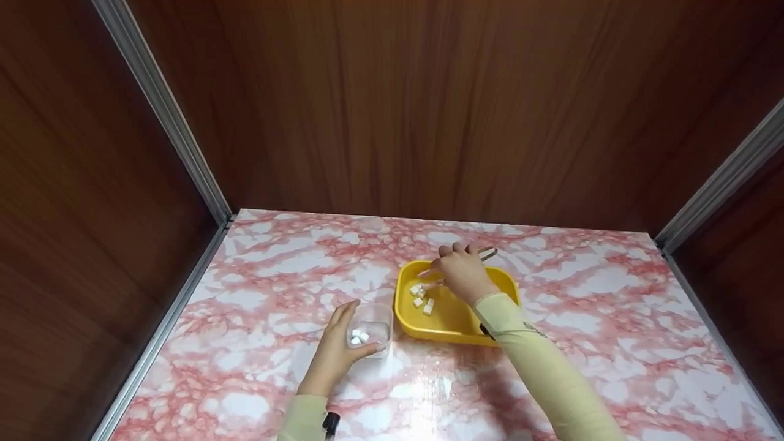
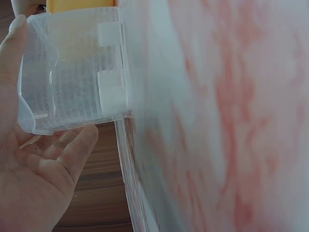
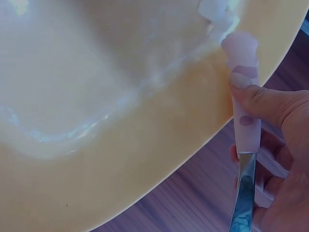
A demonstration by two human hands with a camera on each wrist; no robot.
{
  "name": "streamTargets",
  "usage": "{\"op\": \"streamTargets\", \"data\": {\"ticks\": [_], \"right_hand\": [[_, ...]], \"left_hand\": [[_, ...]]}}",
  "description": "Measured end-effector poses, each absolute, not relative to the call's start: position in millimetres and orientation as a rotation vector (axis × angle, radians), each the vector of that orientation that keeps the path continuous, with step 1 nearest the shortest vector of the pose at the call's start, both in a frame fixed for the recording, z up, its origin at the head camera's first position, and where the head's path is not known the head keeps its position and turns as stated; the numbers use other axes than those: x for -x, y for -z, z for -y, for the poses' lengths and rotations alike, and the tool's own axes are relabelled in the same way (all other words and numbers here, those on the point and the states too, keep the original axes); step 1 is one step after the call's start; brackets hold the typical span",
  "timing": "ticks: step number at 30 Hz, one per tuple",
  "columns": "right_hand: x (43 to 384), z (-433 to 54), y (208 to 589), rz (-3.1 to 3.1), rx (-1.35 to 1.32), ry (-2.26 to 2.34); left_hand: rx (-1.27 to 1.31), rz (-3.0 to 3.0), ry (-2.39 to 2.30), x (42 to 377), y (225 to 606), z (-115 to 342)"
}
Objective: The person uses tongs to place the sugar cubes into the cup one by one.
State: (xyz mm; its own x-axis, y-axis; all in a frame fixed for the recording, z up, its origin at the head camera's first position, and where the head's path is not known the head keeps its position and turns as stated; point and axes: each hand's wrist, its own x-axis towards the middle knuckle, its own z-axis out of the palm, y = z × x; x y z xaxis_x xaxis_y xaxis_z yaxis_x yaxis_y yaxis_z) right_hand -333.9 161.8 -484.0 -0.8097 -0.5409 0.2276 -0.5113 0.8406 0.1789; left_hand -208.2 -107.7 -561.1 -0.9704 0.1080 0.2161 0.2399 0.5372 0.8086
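Observation:
My left hand (image 1: 335,350) holds a clear plastic container (image 2: 72,67) between thumb and fingers. A few small white cubes (image 1: 360,336) lie in its bottom. Right beside it is a yellow basin (image 1: 441,336) with several white cubes (image 1: 419,301) toward its left side. Over the basin, my right hand (image 1: 462,272) grips tongs (image 3: 247,133) with pink arms and a bent metal end. The tips point down at the cubes in the basin; in the right wrist view one pink tip is close to them. Whether a cube sits between the tips I cannot tell.
Everything stands on a table (image 1: 257,343) with a red and white marbled top. Dark wood panels (image 1: 392,110) close it in at the back and both sides, with metal rails (image 1: 177,128) at the corners.

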Motion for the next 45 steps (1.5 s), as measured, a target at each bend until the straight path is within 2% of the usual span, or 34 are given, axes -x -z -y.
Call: {"op": "streamTargets", "data": {"ticks": [45], "right_hand": [[339.1,-159.7,489.9,2.653,-0.914,0.264]], "left_hand": [[0.308,2.648,1.391,208.0,559.9,109.0]]}}
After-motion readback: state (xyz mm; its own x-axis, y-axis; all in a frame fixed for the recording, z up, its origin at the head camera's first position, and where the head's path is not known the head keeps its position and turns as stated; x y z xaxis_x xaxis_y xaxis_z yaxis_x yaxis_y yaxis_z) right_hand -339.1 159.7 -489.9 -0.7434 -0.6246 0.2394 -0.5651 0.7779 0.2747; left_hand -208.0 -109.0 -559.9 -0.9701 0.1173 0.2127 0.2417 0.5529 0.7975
